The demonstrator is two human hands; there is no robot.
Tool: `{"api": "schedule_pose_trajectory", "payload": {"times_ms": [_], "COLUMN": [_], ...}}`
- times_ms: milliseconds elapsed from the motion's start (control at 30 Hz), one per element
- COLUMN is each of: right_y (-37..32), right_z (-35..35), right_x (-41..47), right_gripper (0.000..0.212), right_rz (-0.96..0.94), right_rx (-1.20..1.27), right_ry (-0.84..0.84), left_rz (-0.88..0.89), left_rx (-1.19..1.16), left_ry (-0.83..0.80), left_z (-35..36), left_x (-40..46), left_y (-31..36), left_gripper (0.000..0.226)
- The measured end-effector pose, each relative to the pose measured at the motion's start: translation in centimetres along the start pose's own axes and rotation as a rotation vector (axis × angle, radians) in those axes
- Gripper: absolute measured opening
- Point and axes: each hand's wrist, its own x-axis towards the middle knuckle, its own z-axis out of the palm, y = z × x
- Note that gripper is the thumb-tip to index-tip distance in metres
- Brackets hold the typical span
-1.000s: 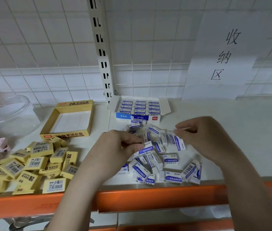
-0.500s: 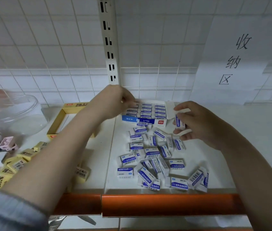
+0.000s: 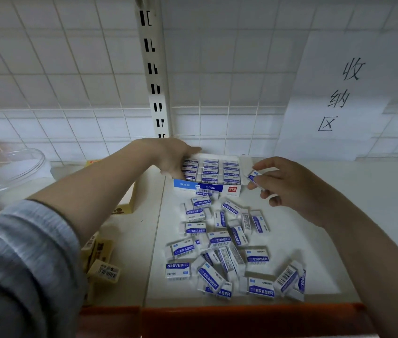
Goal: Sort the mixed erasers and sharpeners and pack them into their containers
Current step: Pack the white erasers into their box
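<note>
Left hand (image 3: 172,157) rests fingers in blue eraser box (image 3: 207,186) at 12 o'clock; whether it holds anything, cannot tell. Right hand (image 3: 281,181) pinches one eraser (image 3: 253,177) just beside it, at the box's 3 o'clock. Loose erasers (image 3: 227,252) heaped at the box's 6 o'clock.

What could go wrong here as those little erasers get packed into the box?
The blue-and-white box looks nearly full, so the left hand pressing in its left column might dislodge packed erasers. The eraser pinched in the right hand could slip. Loose erasers near the orange shelf edge might get swept off.
</note>
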Motion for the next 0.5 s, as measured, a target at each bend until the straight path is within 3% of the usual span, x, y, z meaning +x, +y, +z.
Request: {"api": "schedule_pose_trajectory", "payload": {"times_ms": [100, 267, 500], "right_y": [0.2, 0.5, 0.7], "right_z": [0.1, 0.3, 0.3], "right_x": [0.2, 0.7, 1.1], "right_gripper": [0.01, 0.011, 0.009], "right_rz": [-0.012, -0.008, -0.007], "right_rx": [0.004, -0.005, 0.009], "right_ry": [-0.01, -0.012, -0.015], "left_rz": [0.056, 0.066, -0.031], "left_rx": [0.006, 0.017, -0.214], "left_ry": [0.083, 0.194, 0.046], "left_z": [0.5, 1.3, 0.0], "left_x": [-0.1, -0.6, -0.9], "left_y": [-0.2, 0.0, 0.2], "left_gripper": [0.074, 0.068, 0.086]}}
